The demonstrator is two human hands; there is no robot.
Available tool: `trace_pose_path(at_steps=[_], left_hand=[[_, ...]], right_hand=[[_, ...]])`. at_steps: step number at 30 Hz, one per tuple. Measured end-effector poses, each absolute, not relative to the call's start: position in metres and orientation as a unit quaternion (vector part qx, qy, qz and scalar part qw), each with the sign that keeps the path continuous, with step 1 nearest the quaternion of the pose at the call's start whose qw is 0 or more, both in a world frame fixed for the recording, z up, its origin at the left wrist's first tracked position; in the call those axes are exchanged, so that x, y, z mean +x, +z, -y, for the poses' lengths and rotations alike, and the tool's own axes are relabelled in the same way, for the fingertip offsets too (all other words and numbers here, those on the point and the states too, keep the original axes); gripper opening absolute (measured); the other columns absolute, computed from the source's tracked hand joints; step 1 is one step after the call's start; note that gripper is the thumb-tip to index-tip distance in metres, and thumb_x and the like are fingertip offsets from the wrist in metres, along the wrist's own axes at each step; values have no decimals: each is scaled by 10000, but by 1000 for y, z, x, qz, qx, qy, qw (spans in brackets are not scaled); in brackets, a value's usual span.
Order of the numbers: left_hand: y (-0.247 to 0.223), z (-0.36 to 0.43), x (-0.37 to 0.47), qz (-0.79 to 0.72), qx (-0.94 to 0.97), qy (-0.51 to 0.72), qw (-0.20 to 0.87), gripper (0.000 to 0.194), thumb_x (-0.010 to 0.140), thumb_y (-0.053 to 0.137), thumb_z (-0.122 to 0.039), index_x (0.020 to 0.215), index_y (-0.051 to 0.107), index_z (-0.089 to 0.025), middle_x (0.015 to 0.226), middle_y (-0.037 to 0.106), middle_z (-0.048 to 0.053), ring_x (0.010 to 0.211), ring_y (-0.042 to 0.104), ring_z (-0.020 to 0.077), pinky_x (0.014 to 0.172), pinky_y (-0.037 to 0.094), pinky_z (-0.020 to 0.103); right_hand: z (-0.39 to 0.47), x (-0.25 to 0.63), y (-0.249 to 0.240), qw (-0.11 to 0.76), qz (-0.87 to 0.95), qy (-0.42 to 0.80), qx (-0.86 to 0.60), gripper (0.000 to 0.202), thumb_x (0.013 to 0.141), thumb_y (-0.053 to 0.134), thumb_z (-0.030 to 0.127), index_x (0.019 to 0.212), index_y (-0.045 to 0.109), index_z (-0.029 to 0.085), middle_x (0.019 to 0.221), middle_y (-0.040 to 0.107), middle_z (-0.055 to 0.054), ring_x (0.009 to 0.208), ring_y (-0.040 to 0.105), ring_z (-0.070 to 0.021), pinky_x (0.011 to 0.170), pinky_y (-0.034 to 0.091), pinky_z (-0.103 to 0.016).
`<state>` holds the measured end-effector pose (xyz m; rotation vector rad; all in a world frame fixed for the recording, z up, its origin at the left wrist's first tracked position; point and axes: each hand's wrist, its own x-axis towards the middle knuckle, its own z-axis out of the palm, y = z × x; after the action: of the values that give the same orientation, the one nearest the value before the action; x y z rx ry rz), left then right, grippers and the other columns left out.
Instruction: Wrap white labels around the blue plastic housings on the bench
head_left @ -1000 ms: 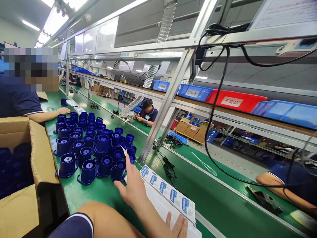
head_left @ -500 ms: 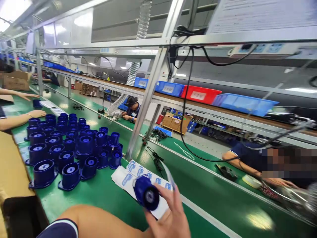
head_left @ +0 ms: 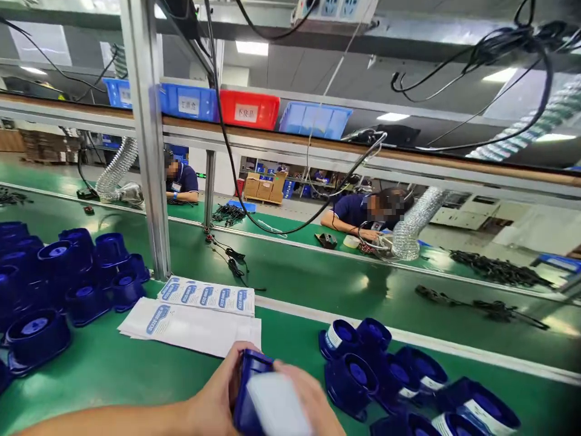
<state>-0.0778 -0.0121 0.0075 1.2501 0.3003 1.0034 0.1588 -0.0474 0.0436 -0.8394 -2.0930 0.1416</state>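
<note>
At the bottom centre, my left hand (head_left: 220, 390) is closed around a dark blue plastic housing (head_left: 247, 387). My right hand (head_left: 308, 393), smeared by motion, is against the housing's right side. Its fingers are closed at a pale label (head_left: 276, 402), which lies over the near face of the housing. I cannot tell how much of the label is stuck down. Just beyond my hands lie white label sheets (head_left: 204, 324), with several blue-and-white labels (head_left: 206, 295) along the back sheet.
To the left stand several blue housings (head_left: 36, 330) without visible labels. More housings (head_left: 351, 378) stand on the right, some with white labels. A metal post (head_left: 152, 181) rises behind the sheets. Cables (head_left: 233, 260) lie beyond, and two co-workers sit across the bench (head_left: 290, 272).
My view has swung right, bringing the labelled housings into sight. One hand held up a housing over the sheets before; now both hands are at a housing nearer to me.
</note>
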Motion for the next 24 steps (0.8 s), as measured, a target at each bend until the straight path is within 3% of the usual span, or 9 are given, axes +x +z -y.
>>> trace_pose_path(at_steps=[2, 5, 11, 16, 20, 24], left_hand=[[12, 14, -77, -150, 572, 457, 665, 955, 615, 1022, -193, 1396, 486, -318, 1326, 545, 107, 1017, 627, 213, 868, 509, 324], [12, 19, -78, -159, 573, 468, 654, 957, 609, 1025, -253, 1402, 494, -332, 1453, 450, 128, 1068, 634, 238, 898, 532, 359], [17, 25, -86, -161, 567, 430, 684, 1065, 509, 1110, -429, 1402, 531, -402, 1540, 405, 109, 1130, 661, 299, 946, 561, 429], [16, 25, -86, -160, 590, 435, 662, 1071, 505, 1109, -482, 1413, 546, -421, 1540, 450, 89, 1301, 619, 365, 1097, 504, 470], [10, 25, -84, -140, 614, 421, 653, 1078, 532, 1103, -449, 1444, 530, -400, 1518, 478, 98, 1390, 572, 378, 1161, 464, 466], [6, 28, -79, -142, 609, 427, 653, 1000, 576, 1055, -281, 1418, 525, -378, 1481, 506, 95, 1399, 570, 373, 1139, 468, 464]], right_hand=[[47, 161, 39, 513, 745, 112, -412, 768, 1073, 623, 346, 1743, 247, 362, 1560, 642, -148, 1234, 752, -331, 985, 679, -464], [45, 166, 40, 577, 630, 208, -476, 828, 1094, 591, 354, 1758, 96, 373, 1617, 547, -175, 1316, 665, -327, 956, 665, -486], [40, 162, 28, 564, 621, 314, -444, 761, 1106, 576, 418, 1738, 153, 388, 1521, 589, -188, 1105, 722, -272, 825, 681, -409], [44, 149, 9, 574, 652, 309, -387, 885, 1045, 613, 589, 1754, 148, 336, 1492, 597, -201, 1032, 737, -285, 767, 686, -403], [44, 137, 14, 562, 650, 319, -401, 912, 1032, 621, 640, 1747, 137, 346, 1486, 584, -186, 1046, 733, -277, 813, 677, -408], [47, 122, 22, 559, 639, 326, -416, 940, 1000, 587, 759, 1722, 131, 366, 1492, 556, -180, 1083, 722, -291, 865, 664, -458]])
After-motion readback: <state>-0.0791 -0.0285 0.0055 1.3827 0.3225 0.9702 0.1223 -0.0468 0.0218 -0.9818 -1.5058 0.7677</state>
